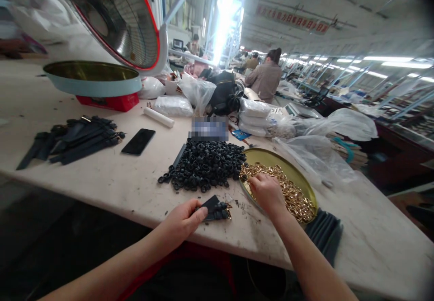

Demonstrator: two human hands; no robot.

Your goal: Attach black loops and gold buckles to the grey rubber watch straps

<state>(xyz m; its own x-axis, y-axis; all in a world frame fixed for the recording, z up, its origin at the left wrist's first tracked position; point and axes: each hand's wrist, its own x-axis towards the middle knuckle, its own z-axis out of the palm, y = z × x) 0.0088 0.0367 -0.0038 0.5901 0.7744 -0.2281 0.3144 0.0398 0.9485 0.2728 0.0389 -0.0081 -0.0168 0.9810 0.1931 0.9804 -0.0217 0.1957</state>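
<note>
Black straps (214, 207) with small loops and gold buckles at their right end are held in my left hand (191, 215), thumb on top, near the table's front edge. My right hand (267, 191) is closed over the left part of a round gold tray (307, 188) filled with gold metal pieces (293, 197). A small dark piece shows by its fingertips; whether they grip it is unclear. Between and beyond my hands lies a pile of black loops (206, 163). More black straps (323, 231) lie at the tray's front right.
At the left are a pile of black straps (81, 138), a phone (139, 142) and an oval tin (95, 86) on a red base under a fan (122, 16). Plastic bags (172, 105) and a white roll (158, 117) lie behind. A person (266, 77) is farther back.
</note>
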